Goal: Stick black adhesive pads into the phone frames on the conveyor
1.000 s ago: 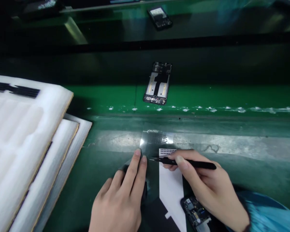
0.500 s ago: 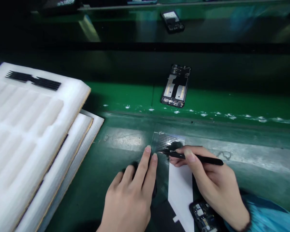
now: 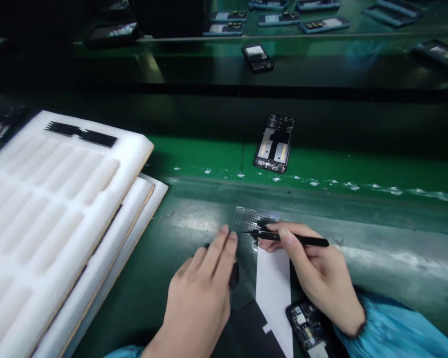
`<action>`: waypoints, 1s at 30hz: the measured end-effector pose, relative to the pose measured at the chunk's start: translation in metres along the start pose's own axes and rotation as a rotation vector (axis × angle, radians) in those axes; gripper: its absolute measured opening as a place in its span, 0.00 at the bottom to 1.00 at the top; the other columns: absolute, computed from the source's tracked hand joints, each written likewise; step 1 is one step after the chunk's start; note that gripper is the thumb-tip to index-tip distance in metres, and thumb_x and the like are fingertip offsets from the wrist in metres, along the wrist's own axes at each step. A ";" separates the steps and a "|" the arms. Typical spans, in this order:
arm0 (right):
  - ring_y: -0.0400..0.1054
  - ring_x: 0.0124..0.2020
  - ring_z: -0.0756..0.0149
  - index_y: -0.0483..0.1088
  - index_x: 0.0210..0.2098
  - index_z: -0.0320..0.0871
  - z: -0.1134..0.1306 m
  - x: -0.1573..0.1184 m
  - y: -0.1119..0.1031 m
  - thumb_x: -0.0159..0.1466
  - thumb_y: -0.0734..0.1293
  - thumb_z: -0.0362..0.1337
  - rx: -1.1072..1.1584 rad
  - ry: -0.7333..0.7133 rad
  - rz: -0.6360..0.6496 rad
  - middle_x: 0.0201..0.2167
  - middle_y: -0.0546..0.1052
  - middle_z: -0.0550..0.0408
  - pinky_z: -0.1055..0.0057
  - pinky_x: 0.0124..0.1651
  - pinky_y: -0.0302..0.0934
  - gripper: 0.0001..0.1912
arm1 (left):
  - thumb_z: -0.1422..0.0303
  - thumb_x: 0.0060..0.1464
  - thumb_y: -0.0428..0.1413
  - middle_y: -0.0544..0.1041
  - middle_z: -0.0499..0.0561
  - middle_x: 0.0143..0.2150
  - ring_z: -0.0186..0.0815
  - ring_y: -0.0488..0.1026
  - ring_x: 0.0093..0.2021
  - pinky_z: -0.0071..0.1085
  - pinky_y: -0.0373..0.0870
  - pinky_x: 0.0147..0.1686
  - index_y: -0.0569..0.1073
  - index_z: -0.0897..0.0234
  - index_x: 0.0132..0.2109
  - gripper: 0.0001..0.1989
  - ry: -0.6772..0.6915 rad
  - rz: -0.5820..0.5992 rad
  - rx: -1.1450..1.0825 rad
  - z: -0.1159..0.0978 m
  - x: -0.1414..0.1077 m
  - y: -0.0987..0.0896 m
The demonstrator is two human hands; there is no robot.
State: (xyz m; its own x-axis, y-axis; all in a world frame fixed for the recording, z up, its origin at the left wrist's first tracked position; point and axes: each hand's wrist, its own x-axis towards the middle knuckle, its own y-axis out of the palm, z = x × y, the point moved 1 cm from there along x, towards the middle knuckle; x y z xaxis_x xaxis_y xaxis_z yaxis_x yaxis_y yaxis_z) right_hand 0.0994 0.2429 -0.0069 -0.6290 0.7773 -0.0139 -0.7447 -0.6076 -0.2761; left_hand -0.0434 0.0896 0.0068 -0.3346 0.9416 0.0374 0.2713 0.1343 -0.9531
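Observation:
My right hand (image 3: 311,266) pinches a pair of black tweezers (image 3: 302,238), whose tips point left and lie on a clear plastic sheet with small shiny dots (image 3: 252,218). With its fingers stretched out, my left hand (image 3: 203,288) rests at the left edge of that sheet. Something dark shows partly beneath this hand. Below the tweezers lie a white paper strip (image 3: 272,283) and a black sheet (image 3: 252,328). Beside my right wrist is an opened phone body (image 3: 309,325), its circuit parts facing up and partly covered by the arm.
Stacked white foam trays (image 3: 97,219) fill the left side, with black thin strips (image 3: 81,134) on the top one. An open phone frame (image 3: 275,143) lies on the green ledge ahead. Another phone (image 3: 258,57) sits farther back, below several blue-edged phones (image 3: 278,19).
The head view has tilted up, bringing more of the rear phones into sight. Both hands stay at the clear sheet, and the tweezer tips remain near the left fingertips.

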 end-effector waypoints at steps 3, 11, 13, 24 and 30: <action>0.81 0.35 0.63 0.80 0.40 0.45 0.008 -0.005 -0.008 0.73 0.62 0.40 0.044 -0.047 0.006 0.36 0.84 0.51 0.73 0.38 0.77 0.15 | 0.67 0.65 0.51 0.79 0.53 0.47 0.33 0.73 0.30 0.29 0.70 0.28 0.65 0.58 0.57 0.14 -0.432 0.073 -0.739 0.001 -0.003 -0.008; 0.81 0.36 0.62 0.81 0.38 0.49 0.022 -0.023 -0.012 0.71 0.66 0.43 0.107 -0.070 0.059 0.34 0.84 0.53 0.73 0.37 0.77 0.12 | 0.68 0.66 0.50 0.70 0.46 0.31 0.25 0.63 0.22 0.22 0.61 0.21 0.68 0.62 0.49 0.07 -0.473 0.534 -1.895 -0.010 0.001 -0.022; 0.81 0.35 0.61 0.81 0.37 0.49 0.023 -0.023 -0.010 0.70 0.66 0.44 0.120 -0.038 0.062 0.34 0.84 0.53 0.73 0.36 0.78 0.13 | 0.68 0.66 0.52 0.71 0.48 0.34 0.25 0.64 0.23 0.23 0.62 0.21 0.69 0.63 0.49 0.07 -0.437 0.539 -1.950 -0.009 0.002 -0.020; 0.80 0.37 0.64 0.82 0.36 0.50 0.022 -0.027 -0.009 0.71 0.65 0.42 0.078 -0.094 0.054 0.35 0.83 0.55 0.76 0.39 0.76 0.13 | 0.66 0.68 0.51 0.71 0.46 0.29 0.24 0.65 0.23 0.22 0.63 0.24 0.68 0.62 0.51 0.08 -0.439 0.566 -1.931 -0.010 -0.004 -0.016; 0.81 0.37 0.65 0.80 0.41 0.51 0.019 -0.025 -0.014 0.71 0.64 0.35 -0.002 -0.186 0.155 0.37 0.84 0.56 0.78 0.38 0.75 0.11 | 0.68 0.64 0.53 0.75 0.53 0.38 0.25 0.65 0.25 0.21 0.60 0.21 0.72 0.66 0.47 0.07 -0.492 0.466 -1.895 -0.013 0.001 -0.014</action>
State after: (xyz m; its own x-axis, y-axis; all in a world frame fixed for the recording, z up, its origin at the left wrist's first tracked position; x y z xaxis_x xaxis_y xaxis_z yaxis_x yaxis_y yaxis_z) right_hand 0.1211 0.2287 0.0153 -0.7659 0.6315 0.1209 -0.6361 -0.7167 -0.2859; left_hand -0.0357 0.0928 0.0243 -0.0534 0.8893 -0.4541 0.7086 0.3542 0.6103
